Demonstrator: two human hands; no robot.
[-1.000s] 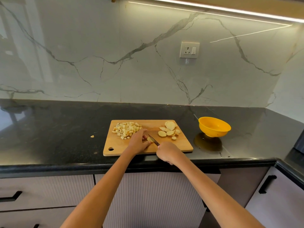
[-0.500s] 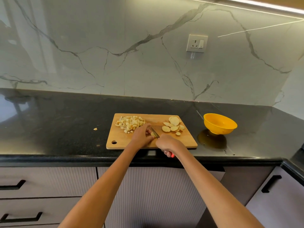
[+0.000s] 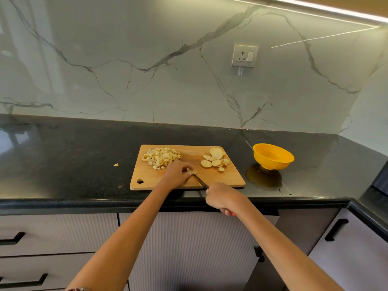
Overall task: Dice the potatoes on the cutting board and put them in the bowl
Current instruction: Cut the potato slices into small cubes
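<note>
On the wooden cutting board (image 3: 147, 177), diced potato (image 3: 161, 157) is lying far-left and slices (image 3: 214, 160) far-right, the yellow bowl (image 3: 273, 157) standing beyond. The risk is the knife (image 3: 200, 181) nicking fingertips, since the left hand (image 3: 177, 174) is pinching a small potato piece (image 3: 191, 171) against the blade. The right hand (image 3: 220, 198) is gripping the handle, fist closed.

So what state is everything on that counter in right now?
Diced potato pile: cut, on the cutting board.
Potato slices: not yet diced.
Bowl: upright, looks empty.
Knife: gripped by right hand.
Left hand: pinching a potato piece.
</note>
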